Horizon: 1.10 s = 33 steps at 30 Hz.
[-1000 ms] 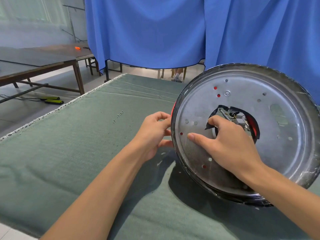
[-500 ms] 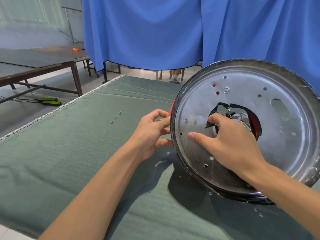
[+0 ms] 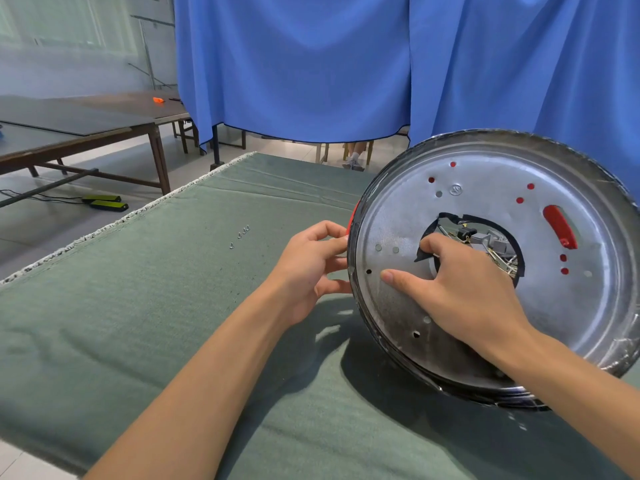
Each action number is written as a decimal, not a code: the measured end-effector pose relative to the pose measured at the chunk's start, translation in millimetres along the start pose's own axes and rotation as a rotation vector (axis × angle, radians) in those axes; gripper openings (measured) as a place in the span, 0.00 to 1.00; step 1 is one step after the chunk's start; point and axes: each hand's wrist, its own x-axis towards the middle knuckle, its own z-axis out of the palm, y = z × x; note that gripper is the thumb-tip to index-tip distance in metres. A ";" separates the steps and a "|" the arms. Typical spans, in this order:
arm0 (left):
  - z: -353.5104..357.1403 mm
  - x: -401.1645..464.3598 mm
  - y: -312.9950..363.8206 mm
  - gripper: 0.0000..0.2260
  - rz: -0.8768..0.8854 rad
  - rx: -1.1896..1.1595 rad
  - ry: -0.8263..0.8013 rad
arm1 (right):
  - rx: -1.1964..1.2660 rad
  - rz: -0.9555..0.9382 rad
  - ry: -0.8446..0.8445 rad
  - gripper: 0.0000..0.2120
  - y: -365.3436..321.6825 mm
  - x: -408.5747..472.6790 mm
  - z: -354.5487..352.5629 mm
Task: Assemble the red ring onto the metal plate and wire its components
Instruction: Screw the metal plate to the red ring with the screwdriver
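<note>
A round metal plate [image 3: 485, 188] stands tilted on its lower edge on the green cloth, its flat face toward me. The red ring [image 3: 560, 226] sits behind it, showing through an oval slot, several small holes and at the left rim. Wires and small components [image 3: 491, 244] show in the central opening. My right hand [image 3: 460, 292] grips the plate, thumb flat on its face and fingers curled into the opening. My left hand [image 3: 308, 268] holds the plate's left rim, its fingertips hidden behind the edge.
Several small screws [image 3: 240, 234] lie on the green cloth-covered table [image 3: 138, 306] left of my hands. Blue curtains [image 3: 311, 64] hang behind. Dark wooden tables [image 3: 79, 133] stand at far left, with yellow-black devices [image 3: 104, 201] and cables on the floor.
The plate has turned in my hands: the oval slot and more holes now show red from the ring behind. Both hands keep their grips.
</note>
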 end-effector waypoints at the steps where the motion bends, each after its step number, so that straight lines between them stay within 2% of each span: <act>1: -0.3 0.4 -0.1 0.10 -0.002 -0.002 0.003 | 0.001 0.002 -0.004 0.27 -0.6 0.0 0.5; 5: -0.5 1.0 -0.3 0.10 0.000 -0.010 0.006 | -0.010 -0.011 -0.006 0.28 -2.7 0.3 1.7; 9: -0.3 -0.3 -0.8 0.06 0.025 -0.005 -0.010 | -0.016 -0.027 0.008 0.28 -5.0 1.4 3.2; 17: 0.5 -0.3 -1.5 0.08 0.026 -0.016 0.003 | -0.010 -0.028 0.009 0.28 -5.0 2.5 5.1; 22: 0.5 -0.6 -1.2 0.04 0.026 -0.009 0.020 | 0.009 -0.019 0.010 0.28 -6.1 4.3 4.2; 33: 0.1 -0.6 -1.1 0.04 0.019 -0.017 0.025 | 0.008 -0.019 0.014 0.27 -6.4 3.0 3.8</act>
